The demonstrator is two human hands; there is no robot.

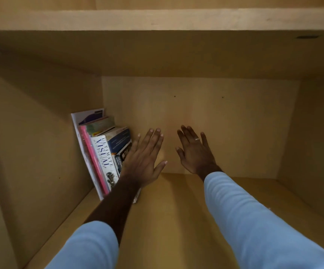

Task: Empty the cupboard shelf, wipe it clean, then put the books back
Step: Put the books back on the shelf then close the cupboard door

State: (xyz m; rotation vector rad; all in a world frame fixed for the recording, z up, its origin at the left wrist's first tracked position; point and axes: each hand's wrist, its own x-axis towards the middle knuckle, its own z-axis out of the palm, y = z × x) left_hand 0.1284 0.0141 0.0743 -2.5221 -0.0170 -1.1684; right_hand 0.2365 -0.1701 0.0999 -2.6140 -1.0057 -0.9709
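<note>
Reaching into the cupboard, both your arms in light blue sleeves (254, 220) run from the bottom edge up toward the back, and the frame cuts them off above the elbow. Your left sleeve is pushed up the forearm; the right one reaches the wrist.

Your left hand (145, 158) is open, fingers straight and close together, thumb spread to the right. It lies against or in front of the rightmost of the books (103, 152); you cannot tell from here whether the palm actually presses on them. Your forearm hides the lower right part of the row and most of a dark spine there.

Your right hand (194, 150) is also open and holds nothing, fingers spread, a ring (196, 139) on one finger, hovering in front of the back wall (225, 123), apart from the books.

The books stand on end in the left rear corner of the shelf (176, 220), long axes upright and tilted, tops leaning left toward the side wall (40, 142). Spines face you; one white spine reads "ULTIMATE VISUAL", beside a pink one. Other titles are too small to read.
</note>
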